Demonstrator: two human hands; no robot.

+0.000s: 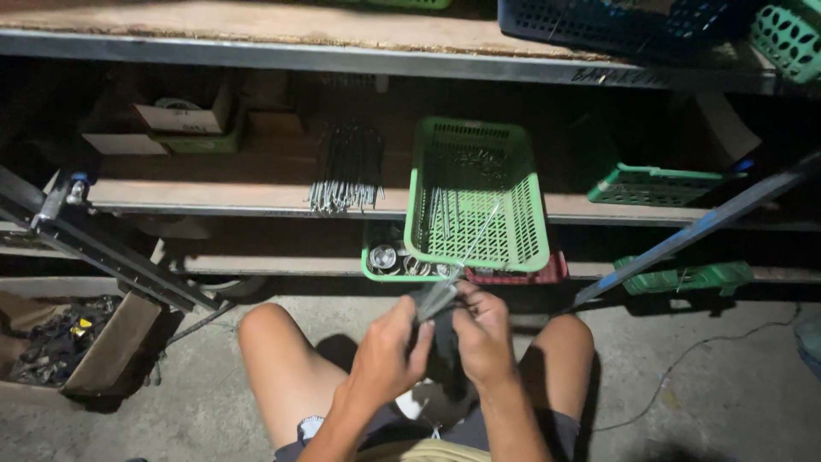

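Wooden shelf [256, 198] runs across mid-frame, under a higher plank shelf [256, 30]. On its centre rests a light green perforated plastic basket [476, 192], tilted toward the viewer, holding thin metal rods. A loose bundle of grey metal rods [346, 171] lies on the shelf left of it. Below, a small green tray [369, 272] holds round metal cans. A brown cardboard box [103, 342] at lower left contains dark scrap.

Lower centre: left hand [385, 355] and right hand [483, 329] meet above the knees. Fingers of both hands are curled, pinching a dark cloth-like piece [440, 329] with a thin grey metal rod [466, 252] rising from between them toward the basket.
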